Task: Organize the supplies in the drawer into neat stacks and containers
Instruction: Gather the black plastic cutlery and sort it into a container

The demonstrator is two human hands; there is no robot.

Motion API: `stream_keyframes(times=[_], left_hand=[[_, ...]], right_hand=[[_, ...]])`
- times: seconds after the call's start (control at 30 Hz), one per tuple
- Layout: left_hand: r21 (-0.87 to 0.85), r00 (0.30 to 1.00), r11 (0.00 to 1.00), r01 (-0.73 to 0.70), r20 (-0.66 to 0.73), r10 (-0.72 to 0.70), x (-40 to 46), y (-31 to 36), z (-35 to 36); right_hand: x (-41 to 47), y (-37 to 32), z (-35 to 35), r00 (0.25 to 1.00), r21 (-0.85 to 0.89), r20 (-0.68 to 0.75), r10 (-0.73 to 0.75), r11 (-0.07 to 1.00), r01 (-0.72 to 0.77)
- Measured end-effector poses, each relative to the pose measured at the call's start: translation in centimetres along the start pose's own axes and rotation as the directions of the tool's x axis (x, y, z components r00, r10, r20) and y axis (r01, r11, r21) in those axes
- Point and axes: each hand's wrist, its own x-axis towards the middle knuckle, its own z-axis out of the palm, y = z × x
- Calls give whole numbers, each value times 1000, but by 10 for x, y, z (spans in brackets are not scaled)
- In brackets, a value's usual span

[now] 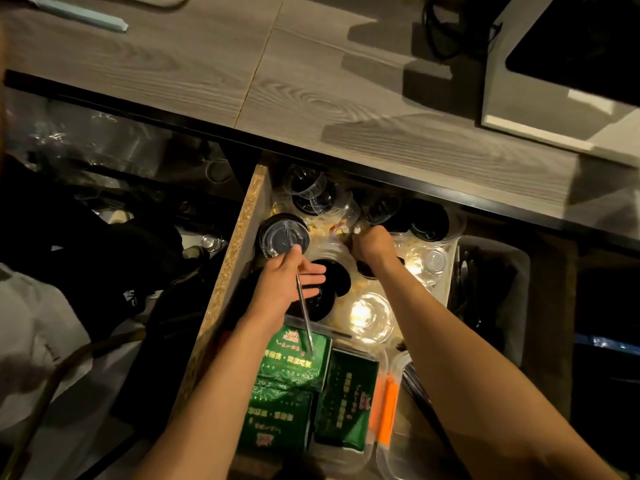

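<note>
Both hands are down in the open chipboard-sided drawer [242, 244], seen from the head camera, the only view. Her or his left hand [291, 282] has its fingers stretched out flat over a round black plastic lid [334, 277], while a thin wrapped clear straw [304, 310] runs from under the thumb towards the green printed packets [294, 362] at the near end; the thumb seems to pin it, though I cannot tell for sure. Just beyond the fingertips sits a small clear plastic cup with a lid [284, 237]. Right hand [372, 242] is curled, knuckles up, deep among loose clear plastic cups [322, 195] and black lids at the back (what it grips is hidden from me). More clear round containers [372, 317] lie between the arms, and an orange strip [384, 407] lies beside the packets.

To do this well, I'd say gather like with like: nest the clear cups upright, stack lids flat, and set the straw aside first so the left hand is free to steady each stack.
</note>
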Motion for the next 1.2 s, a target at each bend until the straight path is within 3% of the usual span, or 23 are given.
stream_keyframes(times=[0.27,0.37,0.57,0.67,0.8,0.97,1.07,1.2], left_hand=[[-49,999,998,33,-17,-34,12,-2,0],[-47,999,998,39,-13,-40,13,0,-2],[-46,1000,999,27,14,-26,9,4,-1],[-46,1000,999,9,12,-9,4,7,6],[-136,1000,991,-5,14,7,-7,10,22],[-227,1000,974,-4,29,11,-21,6,47],[-203,999,978,-39,-17,36,-34,2,63],[-88,988,988,-126,-100,118,-48,-11,76]], right_hand=[[22,10,28,985,41,-130,110,994,-106],[26,10,31,980,70,-111,166,985,-159],[8,18,15,997,268,-63,55,963,-36],[-17,19,-1,993,432,-122,8,901,46],[-50,19,-24,997,613,-75,19,789,32],[-89,28,-41,989,743,-144,24,663,92],[-108,41,-49,978,835,-188,87,539,113],[-126,69,-58,982,909,-179,66,392,140]])
